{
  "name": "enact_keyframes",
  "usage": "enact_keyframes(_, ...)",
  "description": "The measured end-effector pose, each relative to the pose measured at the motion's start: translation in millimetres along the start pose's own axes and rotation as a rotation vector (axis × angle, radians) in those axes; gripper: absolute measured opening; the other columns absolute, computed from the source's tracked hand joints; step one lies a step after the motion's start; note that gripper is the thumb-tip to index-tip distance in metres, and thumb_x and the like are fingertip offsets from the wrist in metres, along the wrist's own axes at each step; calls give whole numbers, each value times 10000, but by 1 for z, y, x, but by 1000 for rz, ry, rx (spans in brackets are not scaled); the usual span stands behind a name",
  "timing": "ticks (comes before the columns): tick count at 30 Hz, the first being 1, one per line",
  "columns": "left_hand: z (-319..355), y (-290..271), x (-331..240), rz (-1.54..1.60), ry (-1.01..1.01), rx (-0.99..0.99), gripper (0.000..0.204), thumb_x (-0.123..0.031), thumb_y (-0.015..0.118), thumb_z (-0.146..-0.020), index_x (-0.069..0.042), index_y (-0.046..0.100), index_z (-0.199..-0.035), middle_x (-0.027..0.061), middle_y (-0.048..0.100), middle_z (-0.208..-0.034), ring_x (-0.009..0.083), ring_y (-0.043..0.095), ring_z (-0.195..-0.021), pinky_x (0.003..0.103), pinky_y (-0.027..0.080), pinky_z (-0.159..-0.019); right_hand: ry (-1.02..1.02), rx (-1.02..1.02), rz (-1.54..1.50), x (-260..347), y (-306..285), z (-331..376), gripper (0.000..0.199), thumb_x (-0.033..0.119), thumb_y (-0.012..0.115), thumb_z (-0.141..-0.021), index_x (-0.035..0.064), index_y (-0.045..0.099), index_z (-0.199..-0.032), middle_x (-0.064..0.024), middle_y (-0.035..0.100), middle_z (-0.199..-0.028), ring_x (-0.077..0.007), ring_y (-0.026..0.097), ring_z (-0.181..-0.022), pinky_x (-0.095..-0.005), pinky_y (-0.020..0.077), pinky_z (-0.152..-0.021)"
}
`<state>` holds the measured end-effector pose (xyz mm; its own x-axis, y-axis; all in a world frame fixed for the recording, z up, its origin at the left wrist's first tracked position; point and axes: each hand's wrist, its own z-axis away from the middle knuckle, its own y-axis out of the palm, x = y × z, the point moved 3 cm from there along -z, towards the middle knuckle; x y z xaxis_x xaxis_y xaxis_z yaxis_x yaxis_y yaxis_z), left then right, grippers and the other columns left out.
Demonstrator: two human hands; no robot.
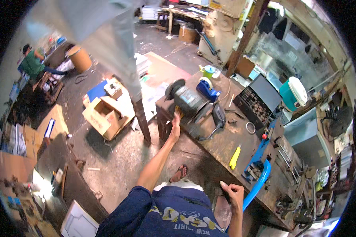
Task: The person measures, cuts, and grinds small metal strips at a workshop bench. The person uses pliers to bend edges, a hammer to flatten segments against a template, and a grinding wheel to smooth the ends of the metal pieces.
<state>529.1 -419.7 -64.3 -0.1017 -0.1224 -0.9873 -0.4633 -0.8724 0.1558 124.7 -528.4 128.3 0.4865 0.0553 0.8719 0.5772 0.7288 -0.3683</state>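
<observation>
The left hand point(175, 128), fingers outstretched, meets the grinder point(190, 102) at the table's point(217, 152) left end; a tape dispenser point(208, 90) crowds behind. The right hand point(235, 193) curls, contents unclear, beside a blue lever point(260, 185) crossing the front edge.

Bare hands: two — one left hand point(175, 128), one right hand point(235, 193). Grey metal bench grinder point(190, 98): one. Thick curved blue tubular handle point(262, 185): one. Slim yellow utility knife point(235, 157): one. Blue plastic tape dispenser point(208, 91): one. Teal jug with white lid point(292, 94): one. Brown cylindrical drums point(79, 59): two. Foot in dark flip-flop point(178, 174): one. Co-worker in green top point(33, 65) — one.
</observation>
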Motion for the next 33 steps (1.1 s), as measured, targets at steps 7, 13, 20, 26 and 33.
enact_keyframes(7,17,29,8,90,-111,21,805,-634,290,-979,-70,155,-1538,105,195,-1561,254,154,-1467,404,116,-1187,60,-99,-21,44,-28,-83,481,286,835,-752,54,526,-466,81,447,-497,-29,378,-498,-239,261,-499)
enact_keyframes(13,-2,29,-116,329,-507,2,912,-638,489,-917,-1,234,-1518,160,345,-1519,260,254,-1442,477,77,-1176,80,-165,115,80,-13,-108,487,351,859,-734,29,576,-504,64,433,-468,-36,358,-464,-250,240,-447)
enact_keyframes(20,-58,-1,-118,36,-900,138,1203,-811,610,-707,79,296,-1453,271,288,-1522,376,226,-1431,532,28,-1153,106,-347,60,148,17,-120,310,231,865,-721,18,663,-622,76,495,-530,-15,405,-523,-223,282,-474)
enact_keyframes(26,-69,0,-127,-21,-891,349,1205,-812,574,-745,75,222,-1481,269,294,-1523,374,190,-1450,529,23,-1161,-43,-491,-455,176,27,-129,226,88,730,-873,-47,721,-1054,-63,723,-924,-75,632,-789,-216,506,-709)
enact_keyframes(33,-79,-16,-110,-25,-937,511,953,-770,518,-829,19,425,-1354,216,450,-1435,324,297,-1391,470,148,-1126,-53,-592,-648,186,57,-127,256,52,696,-898,-46,689,-1134,-54,704,-930,-67,621,-763,-209,513,-675)
